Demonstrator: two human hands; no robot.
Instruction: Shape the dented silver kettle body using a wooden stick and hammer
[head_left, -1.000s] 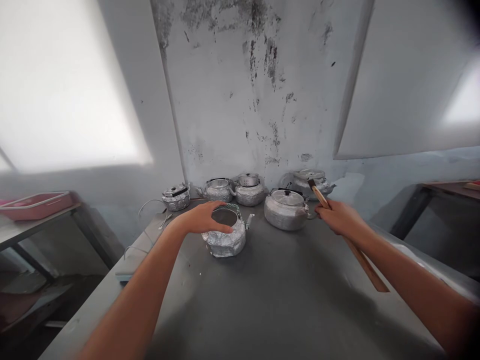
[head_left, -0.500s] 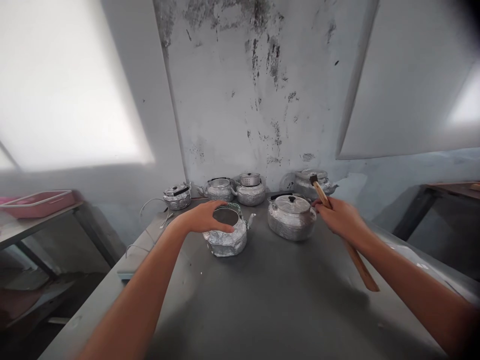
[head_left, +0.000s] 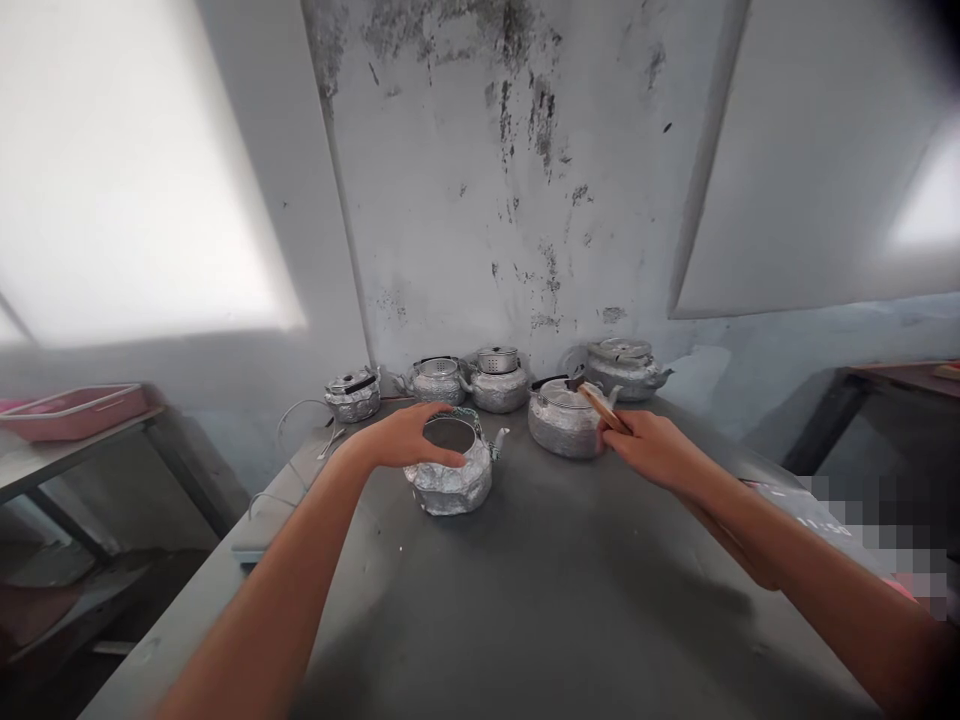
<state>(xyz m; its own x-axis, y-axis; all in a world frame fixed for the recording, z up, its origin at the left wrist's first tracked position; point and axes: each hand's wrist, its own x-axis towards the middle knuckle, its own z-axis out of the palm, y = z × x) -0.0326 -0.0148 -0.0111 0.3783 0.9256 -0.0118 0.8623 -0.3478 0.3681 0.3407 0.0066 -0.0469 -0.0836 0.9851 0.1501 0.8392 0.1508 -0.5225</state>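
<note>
My left hand rests on a dented aluminium kettle, thumb and fingers spread across its open, lidless mouth. This kettle's spout points right, and a patterned handle rises behind the mouth. My right hand is closed around a hammer with a long wooden handle and a small dark head. The hammer's lower handle is mostly hidden behind my forearm. With its fingertips the same hand touches the right side of a lidded kettle, and the hammer head lies in front of that lid.
Along the wall stand several more kettles, one larger at the right. A pale cable lies at the table's left. A pink tray sits on a side table. Near the right edge lies a partly pixelated screen.
My right hand has moved left with the hammer, and the lidded kettle has shifted back and slightly left. My left hand keeps its place on the open kettle.
</note>
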